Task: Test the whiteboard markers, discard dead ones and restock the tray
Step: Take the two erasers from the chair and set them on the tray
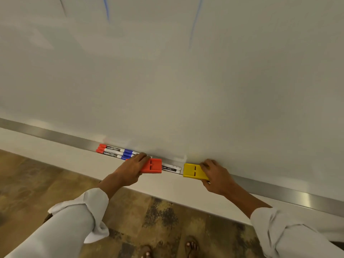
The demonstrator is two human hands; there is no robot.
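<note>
Red-capped and blue-capped whiteboard markers (115, 152) lie lengthwise along the metal tray (55, 135), just beyond the left hand (133, 167) whose fingers curl over an orange eraser (151, 165), nearer them than the right hand (214, 173) gripping a yellow eraser (192, 171).

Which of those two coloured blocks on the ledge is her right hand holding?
The yellow block, beside the right hand. The orange-red block is under the left hand.

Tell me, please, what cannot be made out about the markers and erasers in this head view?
- Marker between the orange eraser and yellow eraser: both ends hidden, cap colour unknown.
- Left markers: labels blurred, count unclear.
- Blue strokes: cut off by top edge.
</note>
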